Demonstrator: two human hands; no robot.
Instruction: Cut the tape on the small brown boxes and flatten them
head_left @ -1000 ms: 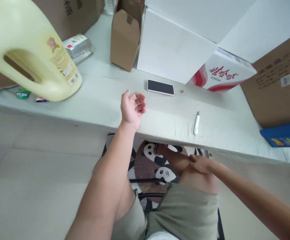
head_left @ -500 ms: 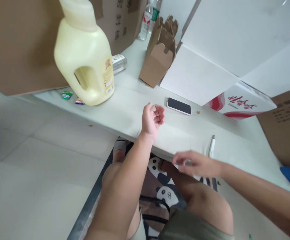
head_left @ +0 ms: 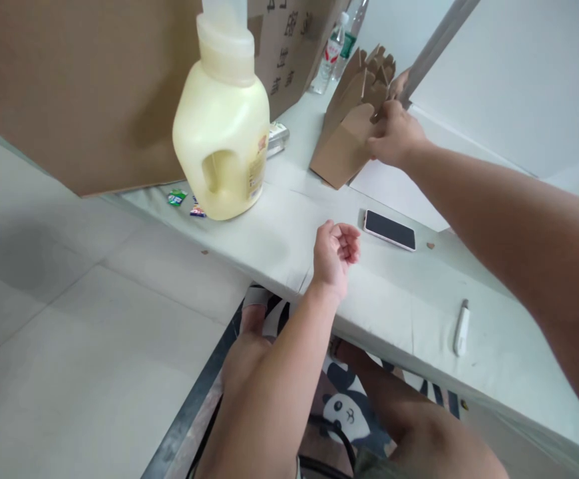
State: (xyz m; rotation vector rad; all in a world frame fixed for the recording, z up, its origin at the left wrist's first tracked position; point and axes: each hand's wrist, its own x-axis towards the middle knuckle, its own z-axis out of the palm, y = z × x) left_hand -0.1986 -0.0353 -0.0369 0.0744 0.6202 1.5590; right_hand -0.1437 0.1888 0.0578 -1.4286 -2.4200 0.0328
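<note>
My left hand (head_left: pixel 336 258) rests palm up by the table's front edge, its fingers loosely curled with nothing in them. Beyond it to the right lies a phone (head_left: pixel 390 230) with a dark screen. My right hand (head_left: pixel 398 136) reaches to the back of the table, thumb on the near side and fingers over the top edge of the nearest brown cardboard box (head_left: pixel 342 148). That box is open-topped with notched flaps and stands in a row of similar ones. Part of my fingertips is hidden behind the cardboard.
A pale yellow jug (head_left: pixel 224 140) stands left, before a large carton (head_left: pixel 94 86). Water bottles (head_left: pixel 330 56) stand behind. White boxes (head_left: pixel 509 100) fill the right back. A utility knife (head_left: pixel 462 328) and small wrappers (head_left: pixel 177 197) lie on the table (head_left: pixel 289 199).
My right hand has moved from above my knee, forward to the cardboard boxes, and closed on the nearest one. My left hand keeps its curled pose; the view has shifted left.
</note>
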